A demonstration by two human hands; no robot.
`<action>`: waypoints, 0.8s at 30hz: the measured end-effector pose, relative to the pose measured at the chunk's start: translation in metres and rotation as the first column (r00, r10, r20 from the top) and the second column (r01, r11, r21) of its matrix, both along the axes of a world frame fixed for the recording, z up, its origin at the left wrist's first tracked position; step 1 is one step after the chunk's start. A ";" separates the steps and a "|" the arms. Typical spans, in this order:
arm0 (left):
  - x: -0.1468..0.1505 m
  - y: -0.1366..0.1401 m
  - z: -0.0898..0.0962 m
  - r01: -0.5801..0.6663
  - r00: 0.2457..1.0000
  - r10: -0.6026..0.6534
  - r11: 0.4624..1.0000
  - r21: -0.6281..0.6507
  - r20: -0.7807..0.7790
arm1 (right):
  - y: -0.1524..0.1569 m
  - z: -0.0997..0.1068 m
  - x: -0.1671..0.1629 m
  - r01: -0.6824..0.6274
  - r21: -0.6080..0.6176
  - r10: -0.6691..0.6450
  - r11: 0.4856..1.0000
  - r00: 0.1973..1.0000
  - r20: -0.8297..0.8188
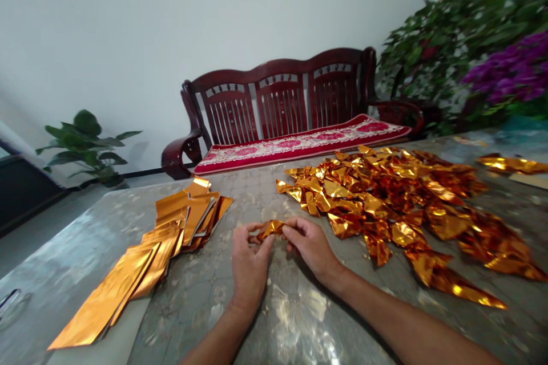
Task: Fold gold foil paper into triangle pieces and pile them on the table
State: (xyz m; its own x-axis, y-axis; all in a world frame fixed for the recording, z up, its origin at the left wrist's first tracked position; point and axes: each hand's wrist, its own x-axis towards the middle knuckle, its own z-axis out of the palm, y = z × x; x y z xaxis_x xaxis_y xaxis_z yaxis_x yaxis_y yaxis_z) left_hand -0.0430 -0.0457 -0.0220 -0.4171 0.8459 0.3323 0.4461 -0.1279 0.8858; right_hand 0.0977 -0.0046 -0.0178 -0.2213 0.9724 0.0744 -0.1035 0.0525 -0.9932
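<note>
Between my two hands is a small folded piece of gold foil paper (pixel 272 229), held just above the table. My left hand (pixel 250 259) pinches its left end with thumb and fingers. At its right end, the thumb and fingers of my right hand (pixel 311 248) are closed on it. To the right lies a wide heap of folded gold foil pieces (pixel 385 194), shiny and pointed at the ends. Flat gold foil sheets (pixel 115 279) lie overlapping in a loose stack to the left of my hands.
The table (pixel 192 308) has a clear, patterned cover. Behind it stands a dark wooden bench (pixel 278 91) with a red floral cushion (pixel 299 145). A potted plant (pixel 92 148) is at left; leafy plants (pixel 462 40) and purple flowers (pixel 514 71) are at right.
</note>
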 end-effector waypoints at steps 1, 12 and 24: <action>0.000 0.000 0.000 0.009 1.000 -0.009 1.000 0.025 -0.002 | -0.001 0.000 -0.001 -0.011 0.004 0.011 1.000 1.000 -0.002; -0.001 0.001 -0.010 0.092 0.996 -0.090 0.960 0.263 -0.022 | -0.001 0.003 0.002 -0.031 0.081 0.031 0.996 1.000 0.007; -0.019 0.012 -0.001 0.195 0.886 -0.204 0.979 0.065 0.415 | 0.007 0.001 0.017 -0.110 0.111 0.108 0.988 0.994 0.017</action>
